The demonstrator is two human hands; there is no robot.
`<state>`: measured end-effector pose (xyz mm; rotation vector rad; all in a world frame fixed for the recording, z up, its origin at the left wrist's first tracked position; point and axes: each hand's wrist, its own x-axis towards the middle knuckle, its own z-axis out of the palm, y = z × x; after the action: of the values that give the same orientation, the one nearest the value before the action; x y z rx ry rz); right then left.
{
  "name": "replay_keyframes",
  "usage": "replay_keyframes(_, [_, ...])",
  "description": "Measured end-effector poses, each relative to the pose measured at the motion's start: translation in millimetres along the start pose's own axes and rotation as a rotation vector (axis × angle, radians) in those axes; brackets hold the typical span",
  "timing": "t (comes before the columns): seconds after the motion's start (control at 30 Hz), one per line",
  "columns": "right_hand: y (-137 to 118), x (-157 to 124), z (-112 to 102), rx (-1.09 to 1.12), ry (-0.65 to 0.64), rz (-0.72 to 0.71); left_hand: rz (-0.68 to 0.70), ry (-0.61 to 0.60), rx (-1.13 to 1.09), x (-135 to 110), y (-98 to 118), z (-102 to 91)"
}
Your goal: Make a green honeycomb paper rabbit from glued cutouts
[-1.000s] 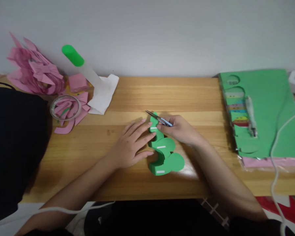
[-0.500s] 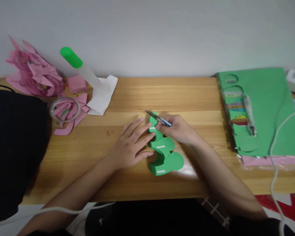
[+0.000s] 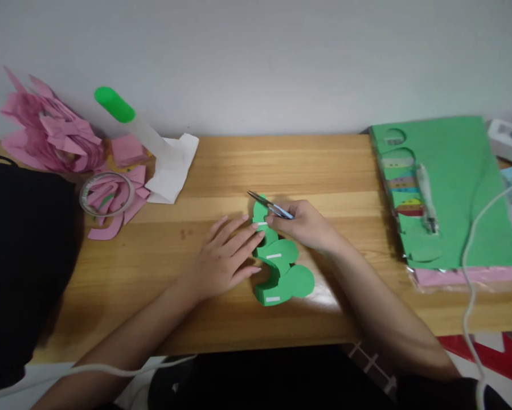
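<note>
Three white strips (image 3: 274,255) already sit on the green paper chain (image 3: 296,282) lying mid-bench (image 3: 324,165), its far tip unfinished, where the left hand (image 3: 224,259) presses flat and unclenched while the right hand (image 3: 309,228) pinches tweezers (image 3: 268,205).

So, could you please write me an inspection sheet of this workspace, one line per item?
Surface: light wooden table, glossy near the front.
Job's things: stack of green rounded paper cut-outs with white tape strips; small silver scissors at its far end.
Clutter: heap of pink paper scraps; clear tape roll; white tube with green cap; white paper sheet; pack of green paper sheets.
Hands: left hand flat, fingers on the cut-outs; right hand shut on the scissors.
Cables: white cable over the green pack.
Surroundings: plain grey wall; white box far right.
</note>
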<state>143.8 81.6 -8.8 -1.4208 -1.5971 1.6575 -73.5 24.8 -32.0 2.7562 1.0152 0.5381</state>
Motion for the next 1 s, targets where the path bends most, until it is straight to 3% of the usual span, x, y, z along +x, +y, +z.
replay_keyframes(0.4, [2.4,0.5,-0.5,-0.01,0.021,0.036,0.026,0.028,0.017,0.0,-2.7,0.5])
replay_keyframes(0.57, [2.1,0.5,4.1,-0.012,0.093,0.078,0.028,0.031,0.037,-0.3,-4.0,1.3])
replay_keyframes(0.8, [6.5,1.7,15.3,-0.192,0.23,0.083,0.051,0.054,0.043,2.2,-4.1,1.2])
replay_keyframes(1.0, [4.1,4.1,8.2,-0.012,0.185,0.045,0.047,0.063,0.056,2.8,-3.0,1.9])
